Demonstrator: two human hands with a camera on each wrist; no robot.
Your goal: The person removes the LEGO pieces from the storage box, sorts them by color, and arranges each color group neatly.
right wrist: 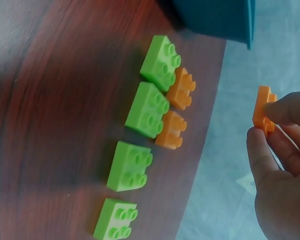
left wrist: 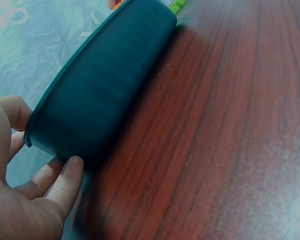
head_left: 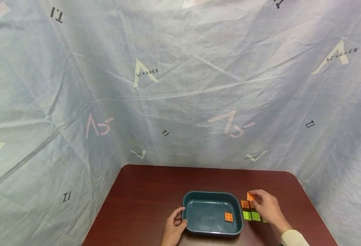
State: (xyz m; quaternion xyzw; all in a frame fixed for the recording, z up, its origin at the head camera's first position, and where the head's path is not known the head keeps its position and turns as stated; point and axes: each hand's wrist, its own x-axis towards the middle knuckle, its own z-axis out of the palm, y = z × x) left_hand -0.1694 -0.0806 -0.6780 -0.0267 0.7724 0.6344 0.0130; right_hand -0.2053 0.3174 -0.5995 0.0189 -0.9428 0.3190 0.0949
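Note:
A dark teal plastic tray (head_left: 203, 217) stands on the table, and one orange toy building brick (head_left: 228, 217) lies inside it near the right wall. My left hand (head_left: 172, 228) grips the tray's left end, its fingers at the rim and against the outer wall. To the right of the tray, my right hand (head_left: 268, 206) pinches another orange brick (right wrist: 261, 111) between thumb and fingers, raised above the table. Below that hand, two orange bricks (right wrist: 180, 89) lie beside a row of several green bricks (right wrist: 146, 110), all studs up.
The dark red wooden table (head_left: 149, 191) has rounded far corners. Pale printed cloth (head_left: 180, 85) hangs behind it and along both sides. The tray's right wall (head_left: 239, 213) stands close to the nearest green brick.

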